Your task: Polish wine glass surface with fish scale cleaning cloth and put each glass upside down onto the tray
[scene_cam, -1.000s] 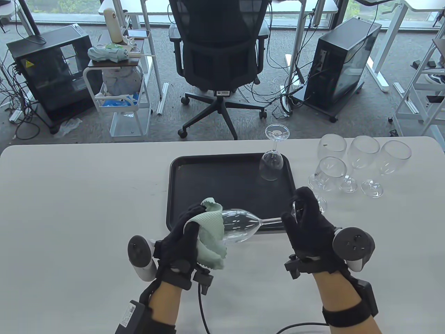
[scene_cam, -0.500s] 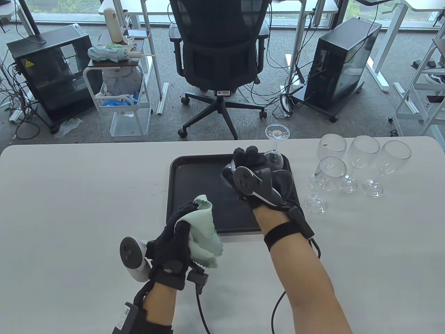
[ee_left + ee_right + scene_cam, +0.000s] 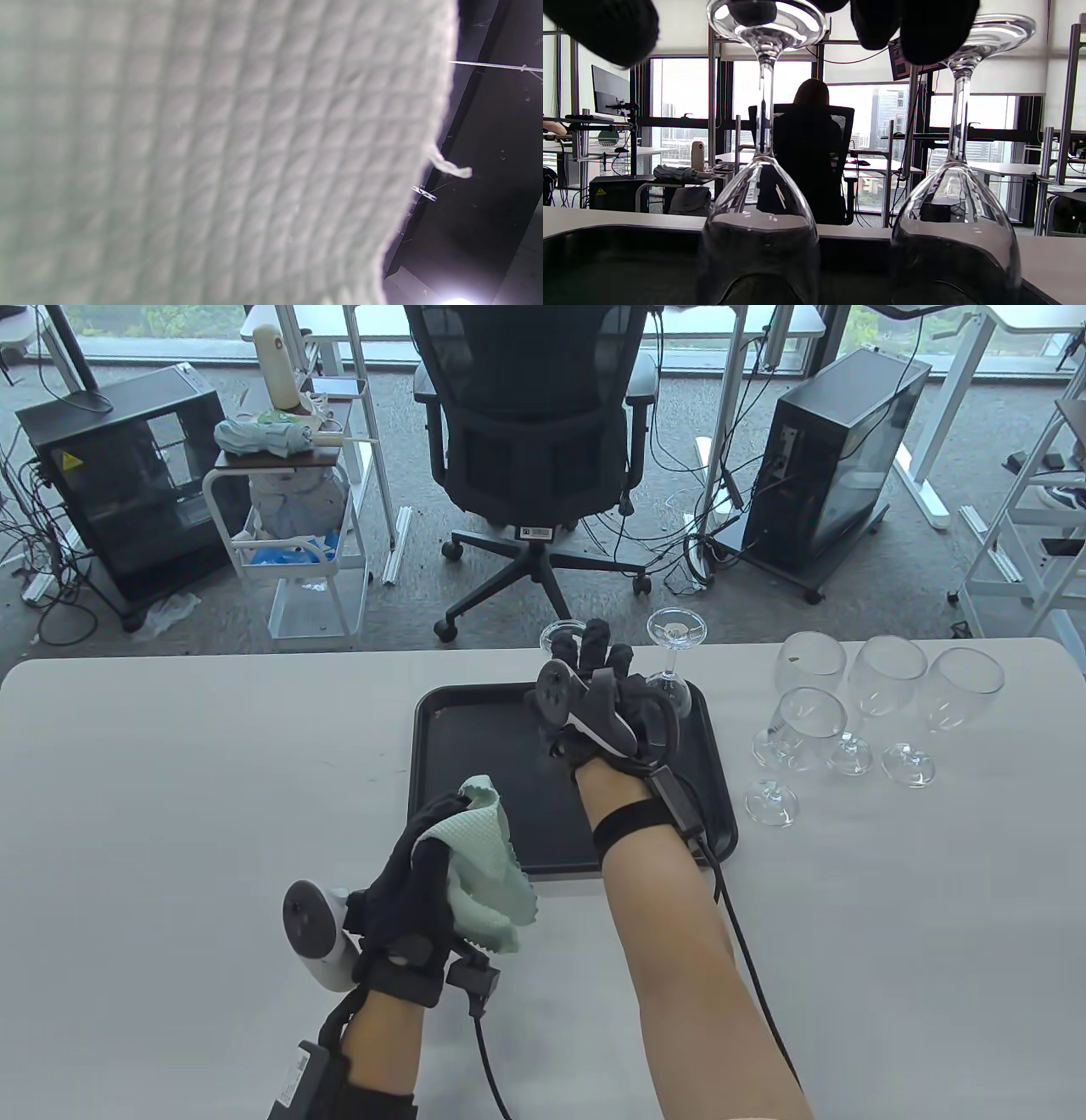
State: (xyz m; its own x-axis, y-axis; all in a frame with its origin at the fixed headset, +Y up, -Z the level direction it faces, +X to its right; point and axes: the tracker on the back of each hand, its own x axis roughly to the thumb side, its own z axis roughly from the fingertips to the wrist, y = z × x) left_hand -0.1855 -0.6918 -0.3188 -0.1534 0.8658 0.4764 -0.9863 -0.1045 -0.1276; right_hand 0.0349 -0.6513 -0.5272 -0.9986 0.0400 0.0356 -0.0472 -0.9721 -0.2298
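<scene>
A black tray point(image 3: 475, 746) lies mid-table. Two clear wine glasses stand upside down at its back edge: one point(image 3: 562, 633) under my right hand, the other point(image 3: 674, 645) just to its right. In the right wrist view both stand side by side, the left glass point(image 3: 761, 220) and the right glass point(image 3: 956, 237). My right hand point(image 3: 585, 645) hovers at the left glass's foot; one fingertip point(image 3: 755, 10) touches it and the thumb point(image 3: 602, 29) stays apart. My left hand point(image 3: 424, 865) grips the pale green cloth point(image 3: 479, 857) near the tray's front edge. The cloth point(image 3: 212, 152) fills the left wrist view.
Several upright wine glasses point(image 3: 887, 674) stand on the white table point(image 3: 170, 780) right of the tray, the nearest one point(image 3: 806, 725) close to the tray's corner. An office chair point(image 3: 534, 432) and a person seated in it point(image 3: 808, 140) are beyond the table's far edge.
My right hand carried the polished glass from the cloth to the tray's back, turned it upside down and set it beside the first one. My left hand stayed with the cloth, drifting slightly left.
</scene>
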